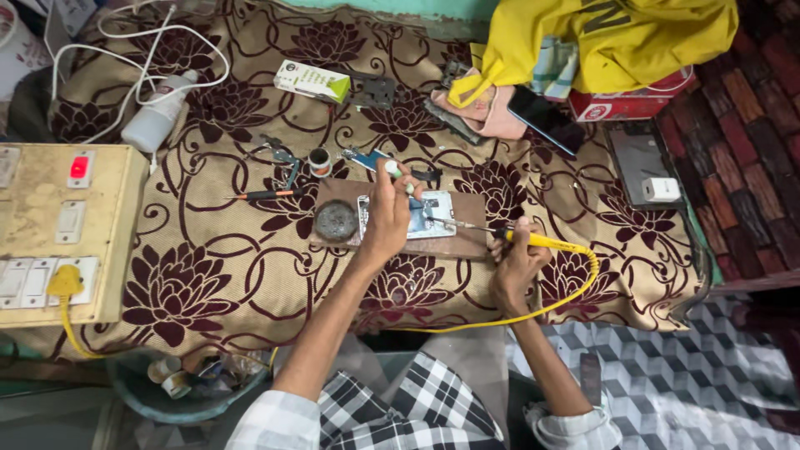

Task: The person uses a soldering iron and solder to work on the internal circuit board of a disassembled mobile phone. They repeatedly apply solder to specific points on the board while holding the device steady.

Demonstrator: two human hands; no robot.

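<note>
Floral cloth (pixel 208 250) bears a board (pixel 467 243); right hand (pixel 517 262) fingers grip a yellow iron (pixel 550 243), left hand (pixel 387 212) pinches wire (pixel 398 173).

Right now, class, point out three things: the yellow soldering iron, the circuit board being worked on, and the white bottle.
Yellow soldering iron (pixel 546 242): head view, on its handle.
Circuit board (pixel 432 214): head view, on its middle.
White bottle (pixel 157 115): head view, on its body.

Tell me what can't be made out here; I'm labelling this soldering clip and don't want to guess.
All in the head view:
- Circuit board: its left part is hidden behind the left hand; components too small to tell.
- Soldering iron tip: too small to tell if it touches the board; right hand covers part of the handle.
- Thin item pinched in the left fingers: too small to identify.
- Bowl: contents blurred, partly under the table edge.
</note>
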